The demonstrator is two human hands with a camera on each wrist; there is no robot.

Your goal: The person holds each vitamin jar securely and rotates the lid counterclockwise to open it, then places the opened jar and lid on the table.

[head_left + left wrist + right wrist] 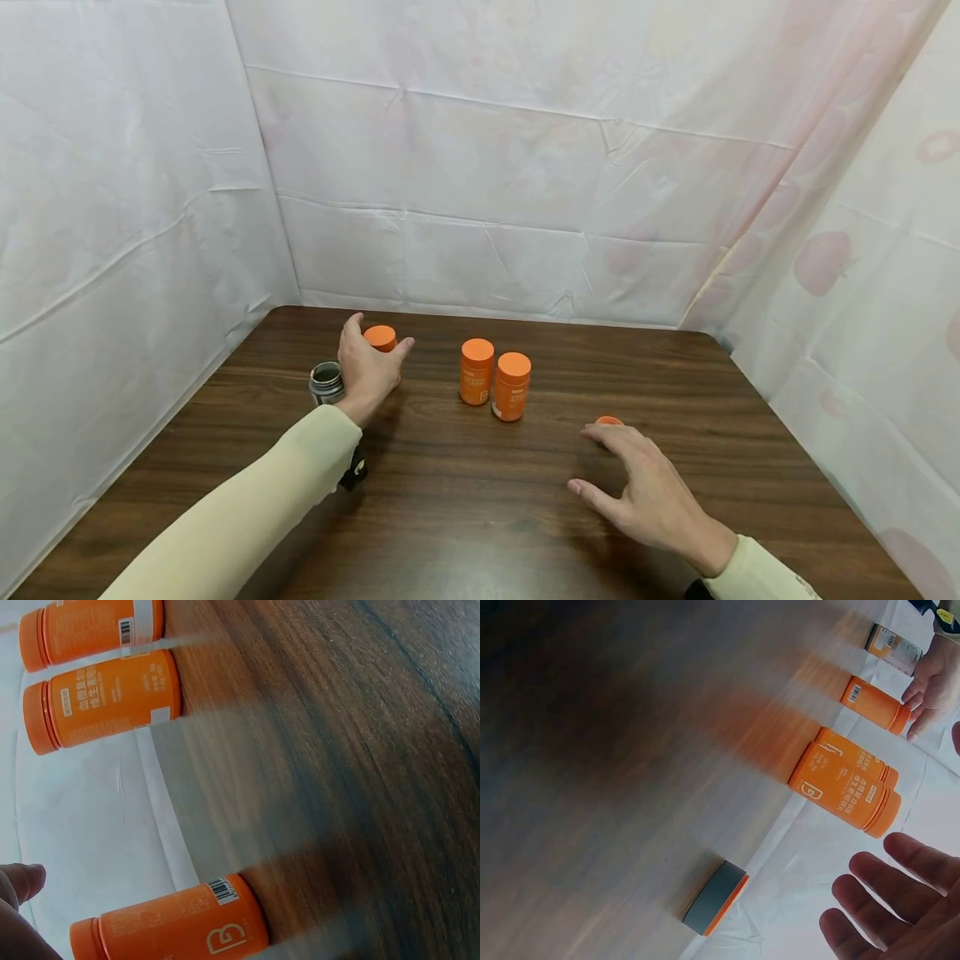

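My left hand reaches around an orange bottle at the left of the table, with thumb and fingers spread apart. In the left wrist view the thumb stands clear of this bottle; the right wrist view shows the fingertips close by its cap. Just left of the hand stands a grey jar with an open top. My right hand hovers with spread, relaxed fingers, holding nothing. Beyond its fingertips lies a low, round, dark grey piece with an orange edge, partly hidden by the hand in the head view.
Two more capped orange bottles, a rear one and a front one, stand upright side by side near the middle of the dark wooden table. Pale curtains hang behind the table and along both sides.
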